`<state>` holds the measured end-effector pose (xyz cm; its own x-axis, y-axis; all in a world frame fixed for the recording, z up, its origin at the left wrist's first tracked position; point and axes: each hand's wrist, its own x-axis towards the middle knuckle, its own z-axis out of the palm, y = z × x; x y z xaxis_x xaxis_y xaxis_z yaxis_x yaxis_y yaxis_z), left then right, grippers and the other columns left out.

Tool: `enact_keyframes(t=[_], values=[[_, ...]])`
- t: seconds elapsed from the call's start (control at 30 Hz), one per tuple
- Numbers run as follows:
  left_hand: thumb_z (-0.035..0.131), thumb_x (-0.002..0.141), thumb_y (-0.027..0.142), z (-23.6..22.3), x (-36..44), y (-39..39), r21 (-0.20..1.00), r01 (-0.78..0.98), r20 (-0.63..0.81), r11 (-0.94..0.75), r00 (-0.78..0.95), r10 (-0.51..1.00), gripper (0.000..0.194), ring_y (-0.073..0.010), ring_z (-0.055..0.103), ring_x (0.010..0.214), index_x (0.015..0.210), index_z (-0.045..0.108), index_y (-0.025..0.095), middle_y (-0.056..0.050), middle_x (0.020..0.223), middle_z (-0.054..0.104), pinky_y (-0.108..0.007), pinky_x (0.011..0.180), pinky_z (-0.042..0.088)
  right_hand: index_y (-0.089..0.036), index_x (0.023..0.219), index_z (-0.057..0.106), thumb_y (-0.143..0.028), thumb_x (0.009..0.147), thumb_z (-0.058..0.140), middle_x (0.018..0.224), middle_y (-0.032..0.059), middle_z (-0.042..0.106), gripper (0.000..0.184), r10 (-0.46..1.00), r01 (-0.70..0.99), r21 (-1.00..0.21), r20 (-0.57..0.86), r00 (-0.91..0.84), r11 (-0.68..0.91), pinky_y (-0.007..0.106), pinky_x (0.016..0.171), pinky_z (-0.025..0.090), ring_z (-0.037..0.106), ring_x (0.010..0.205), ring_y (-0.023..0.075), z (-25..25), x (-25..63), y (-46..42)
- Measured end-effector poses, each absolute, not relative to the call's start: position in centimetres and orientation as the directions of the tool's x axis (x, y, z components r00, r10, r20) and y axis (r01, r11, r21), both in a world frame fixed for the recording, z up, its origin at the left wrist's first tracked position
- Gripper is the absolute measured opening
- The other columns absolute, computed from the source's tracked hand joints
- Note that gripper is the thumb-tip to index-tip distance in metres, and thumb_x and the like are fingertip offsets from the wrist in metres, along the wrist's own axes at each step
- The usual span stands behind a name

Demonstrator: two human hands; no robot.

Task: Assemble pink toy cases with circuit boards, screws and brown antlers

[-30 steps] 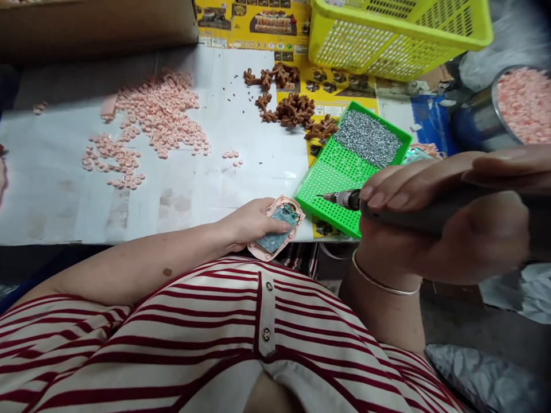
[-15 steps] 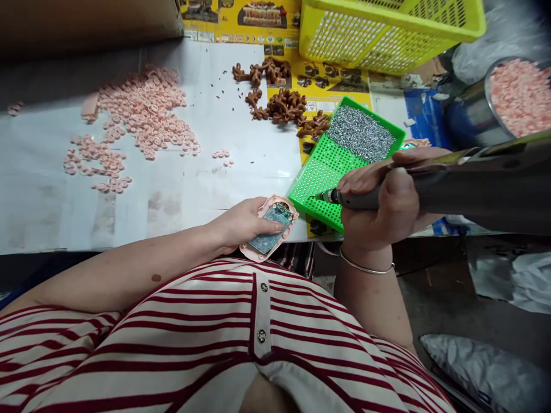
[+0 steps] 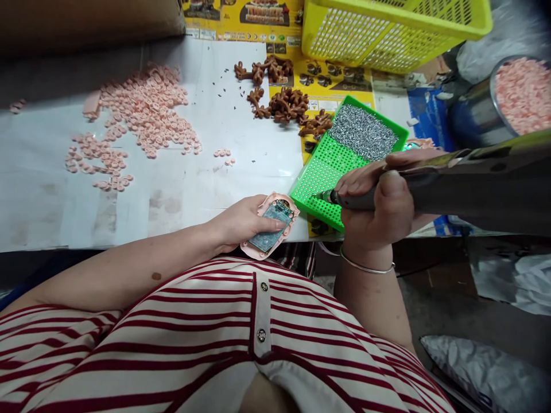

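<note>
Close to my body, my left hand (image 3: 245, 223) grips a pink plastic shell with a green circuit board (image 3: 272, 229) in it, the thumb lying across the board. My right hand (image 3: 379, 203) is wrapped round a dark electric screwdriver (image 3: 465, 183), held nearly level with its bit pointing left. That bit is over the near, left part of a green perforated tray (image 3: 327, 169); whether it touches the tray I cannot tell. Small silver screws (image 3: 364, 132) fill the tray's far end.
Small pink plastic parts (image 3: 150, 112) lie heaped on the white table covering (image 3: 232, 183). Brown plastic pieces (image 3: 288, 103) sit behind the tray. A yellow basket (image 3: 387, 37) stands at the back, a metal pot of pink pieces (image 3: 523, 94) at the right, a cardboard box (image 3: 86, 26) at the back left.
Almost nothing differs. The view has shifted very slightly, and both hands keep the same hold on the shell and the screwdriver.
</note>
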<state>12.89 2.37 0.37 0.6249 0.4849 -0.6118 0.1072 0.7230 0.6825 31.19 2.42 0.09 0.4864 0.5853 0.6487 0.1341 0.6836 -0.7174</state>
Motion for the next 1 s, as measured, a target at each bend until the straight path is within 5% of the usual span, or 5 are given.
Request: enact_keyframes(t=[0.2,0.3,0.47,0.77,1.0], values=[[0.077,0.071,0.017,0.1,12.4,2.2,0.683,-0.017,-0.576,0.730,0.603,0.552,0.035,-0.0136,0.064,0.065,0.101,0.062,0.013,-0.005,0.081,0.070,-0.026,0.063,0.052,-0.027,0.082,0.068,-0.033,0.085,0.070,0.053,-0.0067,0.046,0.006,0.573,0.104,-0.693,0.662,0.483,0.713,0.024,0.042,0.040,0.046,0.042,0.0100,2.3,30.5,1.1],[0.078,0.070,0.017,-0.1,12.0,2.2,0.696,-0.130,-0.557,0.706,0.522,0.646,0.038,-0.0148,0.066,0.068,0.105,0.062,0.013,-0.006,0.084,0.070,-0.027,0.065,0.053,-0.027,0.072,0.063,-0.034,0.088,0.065,0.055,-0.0056,0.043,0.017,0.590,0.083,-0.679,0.686,0.426,0.729,0.023,0.045,0.044,0.048,0.046,0.0097,4.3,29.8,-0.4],[0.076,0.072,0.012,-0.5,12.1,2.3,0.726,-0.217,-0.523,0.652,0.442,0.729,0.030,-0.0142,0.065,0.068,0.099,0.062,0.013,-0.003,0.081,0.068,-0.030,0.070,0.054,-0.027,0.088,0.067,-0.035,0.088,0.069,0.058,-0.0074,0.050,0.008,0.712,-0.087,-0.726,0.633,0.305,0.682,0.026,0.046,0.052,0.051,0.045,0.0093,5.3,28.0,-2.7],[0.069,0.075,0.010,-0.6,12.3,2.4,0.752,-0.228,-0.455,0.619,0.499,0.737,0.031,-0.0154,0.064,0.069,0.105,0.060,0.015,-0.003,0.080,0.066,-0.030,0.073,0.052,-0.031,0.082,0.060,-0.046,0.090,0.069,0.053,-0.0071,0.047,0.019,0.795,-0.090,-0.792,0.593,0.127,0.604,0.033,0.043,0.049,0.048,0.042,0.0137,3.1,26.5,-3.8],[0.068,0.075,0.007,-0.6,12.4,2.3,0.756,-0.241,-0.454,0.609,0.477,0.753,0.033,-0.0134,0.063,0.069,0.106,0.061,0.015,-0.001,0.080,0.066,-0.031,0.076,0.053,-0.032,0.091,0.059,-0.041,0.085,0.074,0.054,-0.0093,0.051,0.018,0.802,-0.198,-0.778,0.569,0.179,0.596,0.031,0.041,0.044,0.045,0.040,0.0127,2.8,25.8,-4.0]])
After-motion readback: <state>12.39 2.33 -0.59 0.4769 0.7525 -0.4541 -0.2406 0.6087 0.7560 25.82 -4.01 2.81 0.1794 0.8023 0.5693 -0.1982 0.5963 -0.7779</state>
